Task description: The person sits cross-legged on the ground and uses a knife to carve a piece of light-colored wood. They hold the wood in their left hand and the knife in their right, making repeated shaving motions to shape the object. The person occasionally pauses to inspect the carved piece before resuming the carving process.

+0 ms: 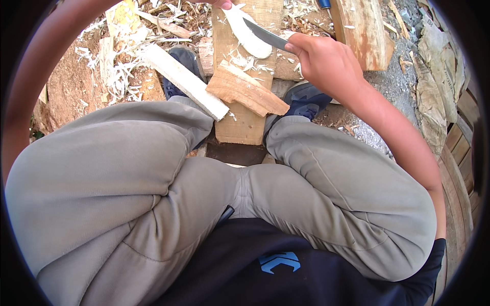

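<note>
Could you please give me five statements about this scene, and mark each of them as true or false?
1. The right hand grips a knife. True.
2. The left hand is at the lower edge of the view. False: it shows at the upper edge, at the narrow end of the pale carved wood piece.
3. A rough brown wood offcut lies on the plank. True.
4. The knife blade points away from the pale carved wood piece. False: the blade lies across it in this view.
5. Wood shavings are scattered on the ground. True.
</note>
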`<state>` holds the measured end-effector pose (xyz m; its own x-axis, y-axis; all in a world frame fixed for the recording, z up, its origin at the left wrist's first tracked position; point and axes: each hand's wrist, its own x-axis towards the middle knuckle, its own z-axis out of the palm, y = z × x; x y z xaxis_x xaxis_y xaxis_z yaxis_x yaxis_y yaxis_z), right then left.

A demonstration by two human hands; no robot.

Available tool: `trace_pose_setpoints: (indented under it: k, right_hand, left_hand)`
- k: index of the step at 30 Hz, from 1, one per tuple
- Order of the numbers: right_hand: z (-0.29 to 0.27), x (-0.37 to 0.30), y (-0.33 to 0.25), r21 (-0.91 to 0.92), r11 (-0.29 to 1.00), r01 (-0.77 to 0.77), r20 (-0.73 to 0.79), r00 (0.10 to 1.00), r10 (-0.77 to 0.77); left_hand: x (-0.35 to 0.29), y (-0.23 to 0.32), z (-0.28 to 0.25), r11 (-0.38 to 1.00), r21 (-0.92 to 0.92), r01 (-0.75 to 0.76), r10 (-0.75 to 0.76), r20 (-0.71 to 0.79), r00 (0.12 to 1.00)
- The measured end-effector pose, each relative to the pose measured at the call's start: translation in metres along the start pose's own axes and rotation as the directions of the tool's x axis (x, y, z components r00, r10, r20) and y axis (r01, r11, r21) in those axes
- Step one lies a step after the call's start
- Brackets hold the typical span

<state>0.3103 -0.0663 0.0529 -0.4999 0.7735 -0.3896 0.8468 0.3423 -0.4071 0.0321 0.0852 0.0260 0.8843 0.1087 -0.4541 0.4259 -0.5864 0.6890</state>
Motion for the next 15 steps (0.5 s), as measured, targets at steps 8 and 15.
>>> trace_pose_setpoints:
  k: [8, 15]
  right_hand:
    - [-0.026, 0.006, -0.004, -0.052, 0.998, -0.034, 0.123, 0.992, 0.04]
    - [-0.016, 0.006, -0.004, -0.007, 0.998, -0.054, 0.164, 0.985, 0.055]
  left_hand:
    - [-0.003, -0.009, 0.005, 0.999, -0.031, 0.016, -0.016, 0.015, 1.0]
    - [-0.001, -0.012, 0.007, 1.0, -0.025, -0.009, 0.008, -0.023, 1.0]
